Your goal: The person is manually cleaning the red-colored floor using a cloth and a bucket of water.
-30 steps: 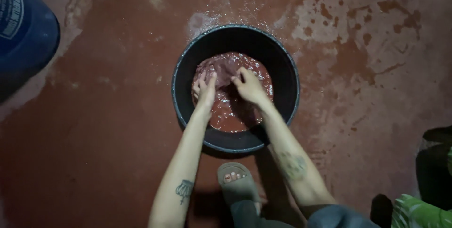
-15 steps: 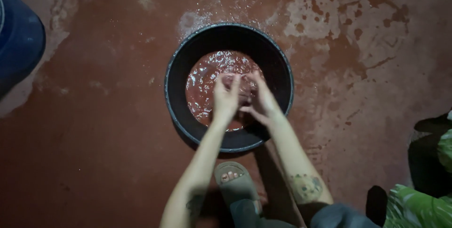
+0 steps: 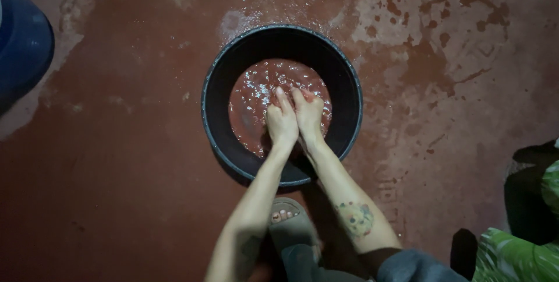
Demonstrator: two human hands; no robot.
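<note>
A round black basin (image 3: 216, 72) stands on the red floor and holds reddish, foamy water with a wet reddish cloth (image 3: 251, 120) sunk in it. My left hand (image 3: 282, 123) and my right hand (image 3: 308, 117) lie side by side in the middle of the basin, touching each other. Their fingers are together and point away from me, pressing down on the cloth. The palms and thumbs are hidden. A coloured tattoo shows on my right forearm. My foot in a grey sandal (image 3: 286, 224) stands just in front of the basin.
The red concrete floor (image 3: 116, 159) is wet, with pale worn patches at the back right. A blue barrel (image 3: 23, 49) stands at the far left. Green patterned fabric (image 3: 512, 256) and a dark object (image 3: 533, 200) lie at the bottom right.
One second ago both hands held the bunched cloth above the water, apart from each other. They have come together and pushed it down into the water.
</note>
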